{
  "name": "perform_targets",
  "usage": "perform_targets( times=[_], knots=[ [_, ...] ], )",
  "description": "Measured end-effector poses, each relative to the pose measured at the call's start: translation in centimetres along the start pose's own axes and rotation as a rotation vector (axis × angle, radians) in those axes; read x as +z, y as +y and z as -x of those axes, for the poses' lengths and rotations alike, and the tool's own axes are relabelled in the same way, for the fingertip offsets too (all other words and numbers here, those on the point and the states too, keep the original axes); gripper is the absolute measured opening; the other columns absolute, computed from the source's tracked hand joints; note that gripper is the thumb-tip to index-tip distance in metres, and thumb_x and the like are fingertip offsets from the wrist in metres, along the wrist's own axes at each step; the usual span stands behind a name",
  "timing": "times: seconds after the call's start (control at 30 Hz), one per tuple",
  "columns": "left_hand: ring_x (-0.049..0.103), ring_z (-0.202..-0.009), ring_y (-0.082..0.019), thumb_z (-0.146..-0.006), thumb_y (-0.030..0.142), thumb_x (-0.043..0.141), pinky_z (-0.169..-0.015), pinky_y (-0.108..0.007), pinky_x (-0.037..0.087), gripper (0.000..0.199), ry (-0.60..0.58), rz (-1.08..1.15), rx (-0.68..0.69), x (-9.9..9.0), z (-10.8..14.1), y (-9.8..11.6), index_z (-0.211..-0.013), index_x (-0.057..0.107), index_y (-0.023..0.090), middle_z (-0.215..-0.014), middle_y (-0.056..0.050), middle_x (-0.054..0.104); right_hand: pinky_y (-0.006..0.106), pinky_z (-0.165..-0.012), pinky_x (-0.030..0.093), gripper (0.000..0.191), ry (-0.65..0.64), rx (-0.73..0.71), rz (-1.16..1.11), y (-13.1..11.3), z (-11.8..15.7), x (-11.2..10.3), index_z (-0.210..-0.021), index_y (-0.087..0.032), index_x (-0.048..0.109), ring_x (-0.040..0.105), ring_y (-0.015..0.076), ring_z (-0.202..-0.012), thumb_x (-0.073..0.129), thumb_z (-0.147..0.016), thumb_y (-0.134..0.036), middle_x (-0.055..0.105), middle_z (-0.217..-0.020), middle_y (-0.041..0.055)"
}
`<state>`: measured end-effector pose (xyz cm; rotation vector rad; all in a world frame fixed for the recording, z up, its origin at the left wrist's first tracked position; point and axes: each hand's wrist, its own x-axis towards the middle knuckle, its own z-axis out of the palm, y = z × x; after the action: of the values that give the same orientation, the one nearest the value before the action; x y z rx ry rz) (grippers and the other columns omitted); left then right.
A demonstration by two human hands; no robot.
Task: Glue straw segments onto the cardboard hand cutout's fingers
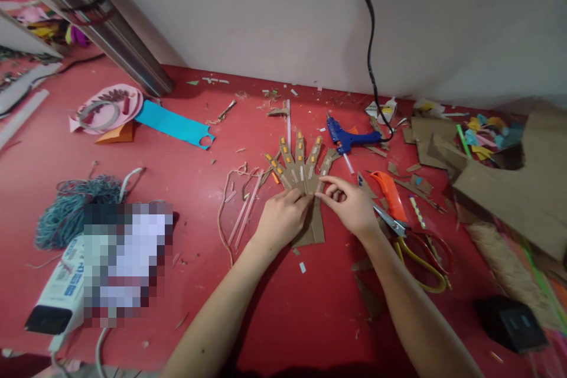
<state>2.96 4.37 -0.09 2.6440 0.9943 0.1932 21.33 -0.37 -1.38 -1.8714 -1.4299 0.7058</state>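
A brown cardboard hand cutout [317, 233] lies flat on the red table, its fingers pointing away from me. Short orange tube pieces [300, 145] and clear strips sit along its fingers. My left hand [283, 212] rests on the palm of the cutout, fingers curled and pressed together against the cardboard. On the other side, my right hand [349, 204] reaches to the base of the cardboard thumb. Its thumb and index finger are bent toward each other there, and whatever lies between them is too small to make out. The other right fingers are curled in.
A blue glue gun [349, 137] with a black cord lies behind my right hand. Scissors [398, 233] and an orange cutter [390, 195] are to the right. Clear sticks [248, 207], twine [220, 212], a yarn bundle [80, 207], a steel flask [110, 29] and cardboard scraps surround the work.
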Motion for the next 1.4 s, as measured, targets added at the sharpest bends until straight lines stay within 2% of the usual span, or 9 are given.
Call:
perform_targets(
  times=[0.27, 0.37, 0.5, 0.7, 1.03, 1.4],
  knots=[
    [0.068, -0.085, -0.021, -0.105, 0.023, 0.044, -0.069, -0.031, 0.052, 0.028, -0.017, -0.001, -0.011, -0.3, 0.1, 0.2, -0.113, 0.071, 0.017, -0.096, -0.007, 0.071, 0.030, -0.068, 0.045, 0.036, 0.071, 0.051, 0.005, -0.1, 0.1, 0.6, -0.113, -0.023, 0.073, 0.057, 0.0152, -0.065, 0.065, -0.087, -0.046, 0.069, -0.076, 0.0015],
    [0.067, -0.088, -0.022, -0.103, 0.031, 0.054, -0.072, -0.031, 0.053, 0.024, -0.016, 0.009, -0.027, -0.5, 0.2, 0.6, -0.113, 0.071, 0.017, -0.096, -0.007, 0.071, 0.029, -0.065, 0.044, 0.036, 0.045, 0.049, 0.004, -0.1, 0.1, 0.4, -0.114, -0.023, 0.072, 0.057, 0.0148, -0.064, 0.065, -0.087, -0.045, 0.068, -0.076, 0.0009],
    [0.066, -0.094, -0.023, -0.096, 0.040, 0.067, -0.078, -0.032, 0.054, 0.031, -0.009, 0.024, -0.041, -0.6, 0.4, 0.9, -0.116, 0.070, 0.017, -0.100, -0.008, 0.070, 0.028, -0.061, 0.043, 0.036, -0.003, 0.034, -0.011, 0.0, 0.0, 0.0, -0.114, -0.022, 0.071, 0.056, 0.0147, -0.063, 0.065, -0.086, -0.044, 0.069, -0.075, 0.0011],
    [0.066, -0.095, -0.023, -0.095, 0.041, 0.067, -0.080, -0.032, 0.054, 0.032, -0.015, 0.025, -0.049, -0.4, 0.4, 0.8, -0.117, 0.071, 0.018, -0.101, -0.008, 0.070, 0.029, -0.061, 0.044, 0.034, -0.027, 0.027, -0.023, -0.1, 0.0, -0.2, -0.108, -0.022, 0.072, 0.056, 0.0148, -0.061, 0.067, -0.084, -0.046, 0.068, -0.072, 0.0008],
    [0.065, -0.094, -0.022, -0.096, 0.040, 0.066, -0.079, -0.031, 0.052, 0.030, -0.024, 0.010, -0.043, -0.6, 0.3, 0.9, -0.115, 0.070, 0.018, -0.100, -0.007, 0.070, 0.031, -0.069, 0.047, 0.036, 0.063, 0.039, -0.002, -0.3, -0.1, 0.3, -0.112, -0.021, 0.072, 0.060, 0.0159, -0.066, 0.066, -0.086, -0.045, 0.069, -0.076, 0.0019],
    [0.065, -0.098, -0.024, -0.096, 0.039, 0.066, -0.082, -0.034, 0.053, 0.032, -0.041, 0.004, -0.052, -0.7, 0.2, 1.0, -0.118, 0.070, 0.017, -0.102, -0.008, 0.070, 0.029, -0.063, 0.044, 0.037, -0.012, -0.004, 0.007, -0.3, 0.1, -0.1, -0.110, -0.022, 0.071, 0.057, 0.0154, -0.062, 0.063, -0.087, -0.049, 0.067, -0.072, 0.0006]
  ],
)
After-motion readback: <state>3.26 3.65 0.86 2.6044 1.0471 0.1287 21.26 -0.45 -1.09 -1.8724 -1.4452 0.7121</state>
